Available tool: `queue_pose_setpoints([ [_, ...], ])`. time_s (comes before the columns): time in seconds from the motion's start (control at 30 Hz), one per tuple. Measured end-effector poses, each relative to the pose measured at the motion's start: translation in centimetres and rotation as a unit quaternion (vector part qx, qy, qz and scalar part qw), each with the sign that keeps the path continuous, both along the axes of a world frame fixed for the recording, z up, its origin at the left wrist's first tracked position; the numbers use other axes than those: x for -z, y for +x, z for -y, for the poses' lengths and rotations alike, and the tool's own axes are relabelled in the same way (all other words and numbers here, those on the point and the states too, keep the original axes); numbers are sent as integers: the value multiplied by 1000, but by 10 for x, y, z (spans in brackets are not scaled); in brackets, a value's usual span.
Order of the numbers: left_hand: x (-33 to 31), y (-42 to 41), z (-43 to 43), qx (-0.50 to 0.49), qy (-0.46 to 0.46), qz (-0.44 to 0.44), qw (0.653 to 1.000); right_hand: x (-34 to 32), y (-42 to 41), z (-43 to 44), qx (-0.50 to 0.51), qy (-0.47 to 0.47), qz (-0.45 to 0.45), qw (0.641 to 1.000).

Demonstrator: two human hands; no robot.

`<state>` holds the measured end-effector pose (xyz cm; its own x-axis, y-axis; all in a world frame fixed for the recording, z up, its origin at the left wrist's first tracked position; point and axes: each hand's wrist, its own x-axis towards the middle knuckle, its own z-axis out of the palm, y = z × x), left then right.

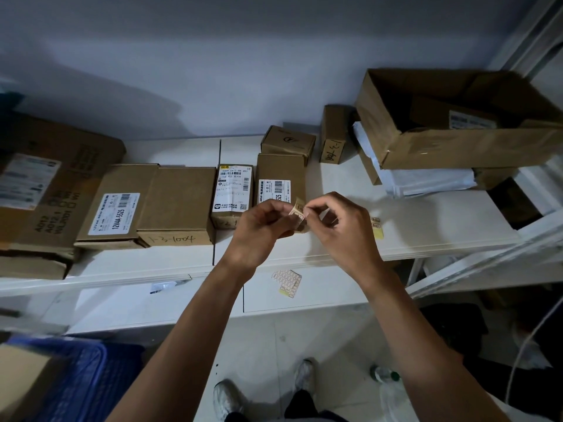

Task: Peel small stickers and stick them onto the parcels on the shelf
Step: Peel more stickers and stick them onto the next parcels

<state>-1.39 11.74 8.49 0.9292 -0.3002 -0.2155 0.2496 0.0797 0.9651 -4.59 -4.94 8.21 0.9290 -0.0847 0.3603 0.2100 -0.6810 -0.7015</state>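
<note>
My left hand [262, 226] and my right hand [341, 222] meet above the front of the white shelf [426, 220]. Between them is a small yellowish sticker sheet [298, 215], pinched by the fingers of both hands. Behind the hands stand two small parcels with white labels [233, 190] [278, 178]. Further left lie a plain brown parcel marked 1-3-1004 [179, 205] and a labelled parcel [112, 208]. Yellow stickers [377, 227] lie on the shelf right of my right hand.
A large open carton [451, 129] sits on white bags at the back right. Two small boxes [288, 141] [333, 134] stand at the rear. A used sticker sheet [288, 283] lies on the lower shelf. A blue crate [85, 379] is at bottom left.
</note>
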Motion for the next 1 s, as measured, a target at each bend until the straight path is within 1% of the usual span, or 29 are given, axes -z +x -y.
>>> queue_pose_setpoints([
  [0.2, -2, -1, 4, -4, -13, -7, 1000, 0, 0, -2, 5, -6, 1, 1000],
  [0.3, -3, -1, 3, 0, -10, -3, 1000, 0, 1, -1, 1, -3, -1, 1000],
  [0.4, -4, 0, 1, 3, -2, -3, 1000, -1, 1, -1, 0, 20, -5, 1000],
  [0.57, -2, 1, 1, -7, 15, -1, 1000, 3, 2, -4, 17, 11, -11, 1000],
  [0.7, -2, 1, 1, -21, 8, -5, 1000, 1, 4, -7, 30, 39, -9, 999],
  [0.9, -1, 0, 0, -98, -6, -5, 995, 2, 5, -9, 49, 114, -35, 992],
  [1.0, 2, -2, -2, -119, 0, -5, 993, 4, 5, -10, 49, 139, -32, 989],
])
